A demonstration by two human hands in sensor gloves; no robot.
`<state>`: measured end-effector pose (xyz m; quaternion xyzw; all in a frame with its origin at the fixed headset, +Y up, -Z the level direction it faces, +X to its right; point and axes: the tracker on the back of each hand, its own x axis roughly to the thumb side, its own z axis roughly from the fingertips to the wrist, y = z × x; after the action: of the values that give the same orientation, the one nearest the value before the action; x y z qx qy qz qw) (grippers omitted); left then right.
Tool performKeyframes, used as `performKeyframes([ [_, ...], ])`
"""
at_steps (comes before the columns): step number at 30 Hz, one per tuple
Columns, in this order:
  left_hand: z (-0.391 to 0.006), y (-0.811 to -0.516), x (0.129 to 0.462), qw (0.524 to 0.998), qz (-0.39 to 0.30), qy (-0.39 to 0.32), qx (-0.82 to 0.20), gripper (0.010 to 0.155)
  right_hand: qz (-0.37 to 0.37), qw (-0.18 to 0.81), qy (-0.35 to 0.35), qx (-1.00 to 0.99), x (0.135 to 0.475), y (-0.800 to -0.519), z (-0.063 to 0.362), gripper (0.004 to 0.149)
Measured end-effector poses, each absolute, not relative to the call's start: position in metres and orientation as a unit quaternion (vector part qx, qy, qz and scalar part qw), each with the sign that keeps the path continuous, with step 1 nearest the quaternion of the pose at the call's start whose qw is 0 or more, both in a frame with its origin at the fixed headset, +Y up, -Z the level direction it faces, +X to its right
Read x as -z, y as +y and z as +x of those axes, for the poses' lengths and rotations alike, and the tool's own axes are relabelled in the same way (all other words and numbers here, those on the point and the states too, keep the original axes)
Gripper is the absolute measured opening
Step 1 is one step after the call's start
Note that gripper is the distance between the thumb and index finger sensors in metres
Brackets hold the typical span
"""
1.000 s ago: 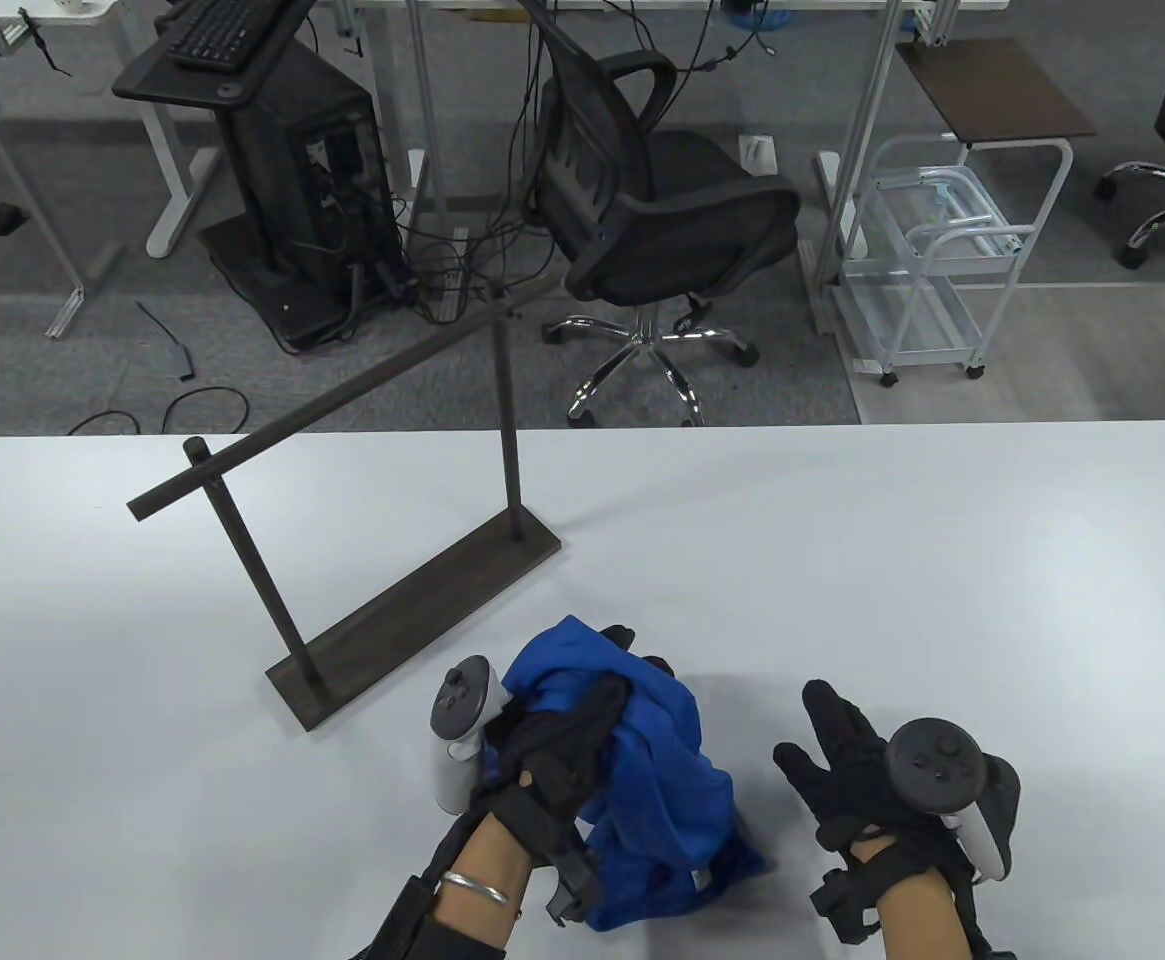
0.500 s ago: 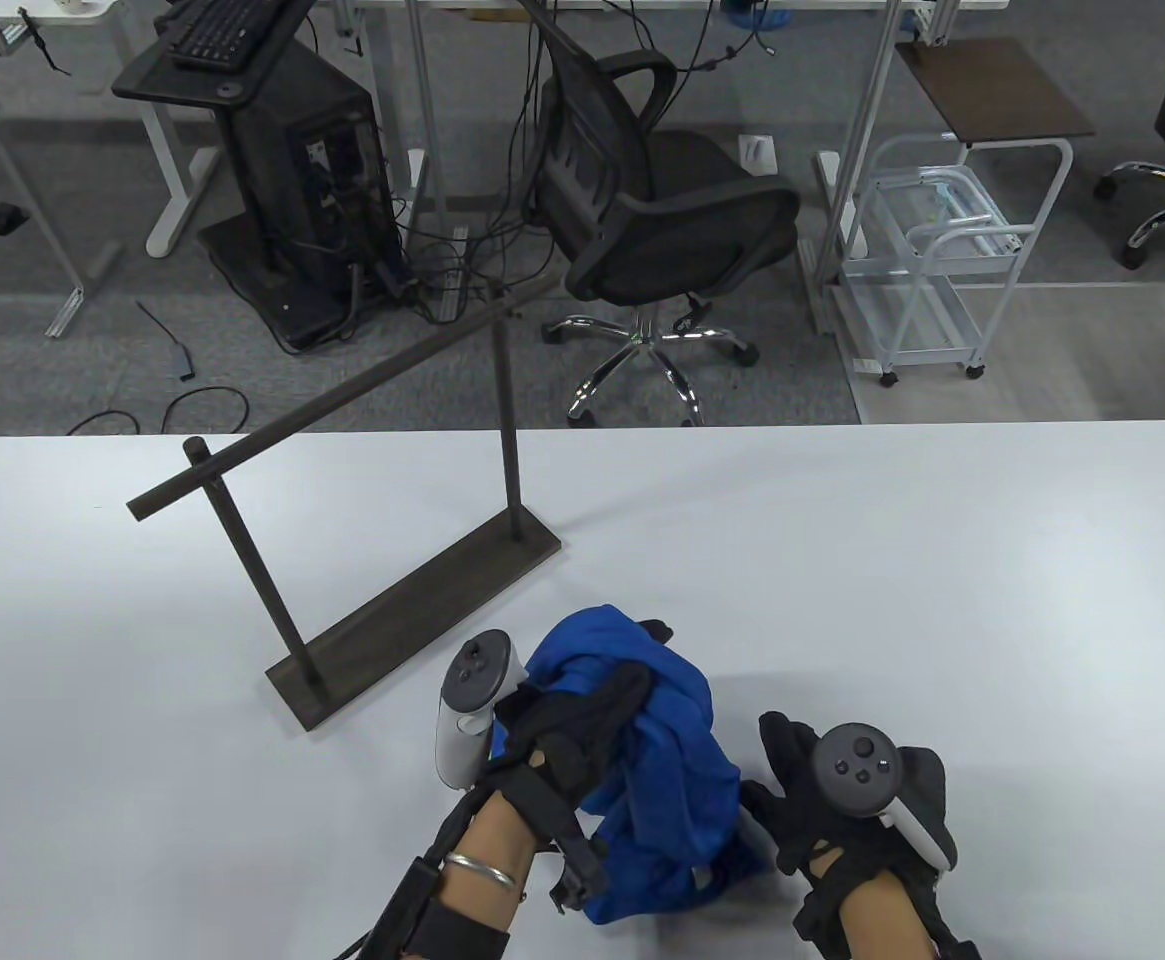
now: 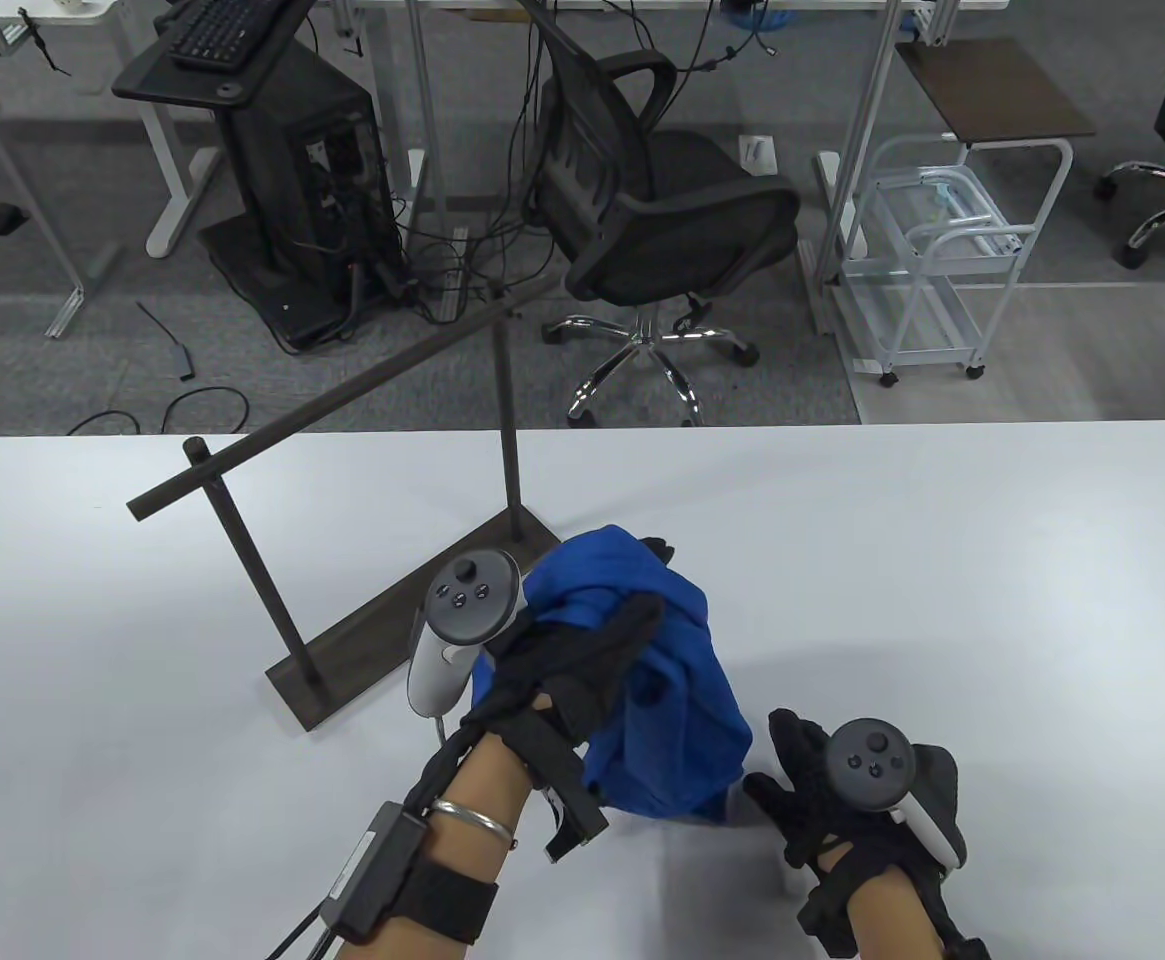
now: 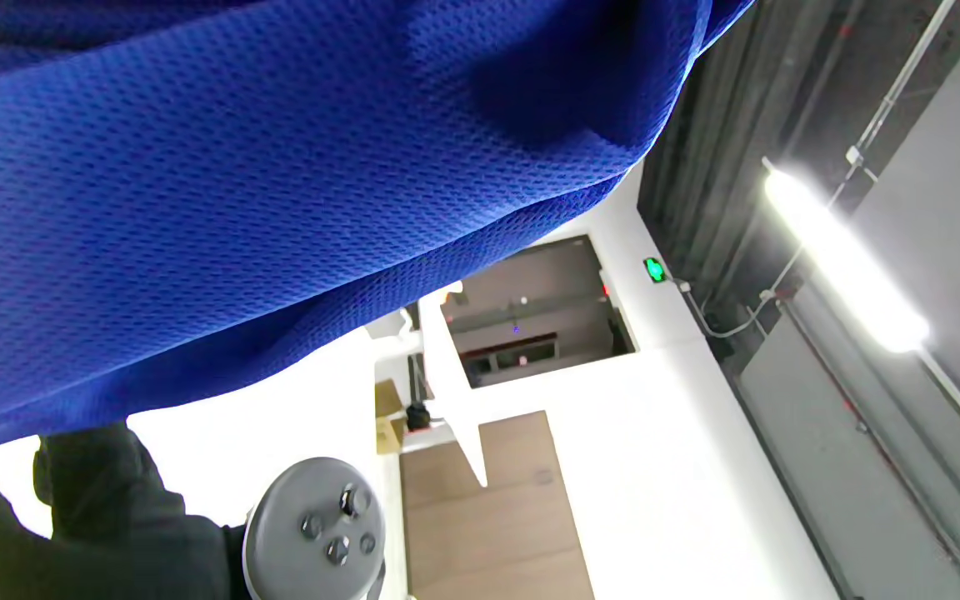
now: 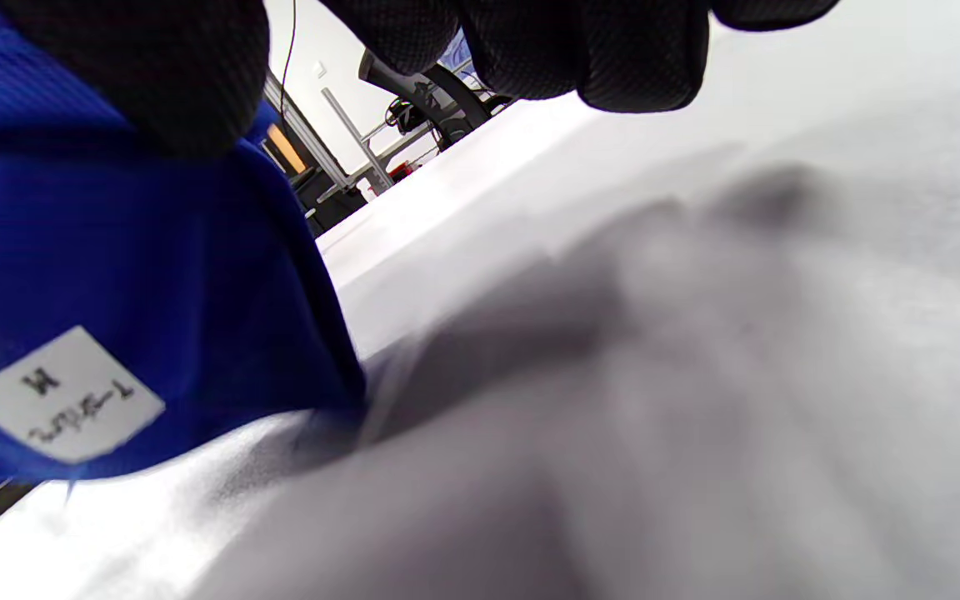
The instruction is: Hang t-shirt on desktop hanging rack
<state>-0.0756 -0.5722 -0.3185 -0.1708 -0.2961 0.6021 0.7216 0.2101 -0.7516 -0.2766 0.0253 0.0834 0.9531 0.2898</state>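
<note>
Rack (image 3: 342, 500): it stands up and to the left of your left hand, its dark base (image 3: 362, 640) flat on the table (image 3: 942, 560) and running diagonally. The near end of the base sits just left of your left tracker. The two posts carry a slanted top bar (image 3: 342, 395) that reaches out past the table's far edge.

Left hand (image 3: 562, 670): your fingers are wrapped into the bunched shirt, holding it up. The grey tracker (image 3: 462, 625) sits on the hand's left side, overlapping the rack base in the table view.

Shirt (image 3: 647, 680): blue mesh cloth, gathered in a loose bundle that drapes over and past your left grip. Its upper end lies close to the far end of the rack base; its lower edge hangs toward your right hand. In the left wrist view the cloth (image 4: 280, 167) fills the top of the picture.

Label (image 5: 63, 404): a white tag marked M on the shirt's lower edge, just beneath your right fingers.

Right hand (image 3: 842, 800): low over the table, right of the shirt. Your thumb (image 5: 147, 67) presses on the blue hem (image 5: 130, 275); I cannot tell whether the other fingers close on it.
</note>
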Motion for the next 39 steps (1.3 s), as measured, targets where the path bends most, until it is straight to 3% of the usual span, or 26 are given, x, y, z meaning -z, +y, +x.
performKeyframes([
  [6,-0.087,-0.541,0.316,0.752,-0.113,-0.304,-0.574,0.065,0.028,0.293,0.084,-0.952,0.277,-0.752,0.210,0.073],
  [29,-0.129,-0.465,0.318,0.806,0.001,-0.278,-0.523,0.064,0.025,0.316,0.066,-0.946,0.276,-0.749,0.217,0.072],
  [39,-0.158,-0.423,0.330,0.853,0.052,-0.228,-0.466,0.064,0.004,0.353,0.044,-0.935,0.275,-0.744,0.233,0.073],
])
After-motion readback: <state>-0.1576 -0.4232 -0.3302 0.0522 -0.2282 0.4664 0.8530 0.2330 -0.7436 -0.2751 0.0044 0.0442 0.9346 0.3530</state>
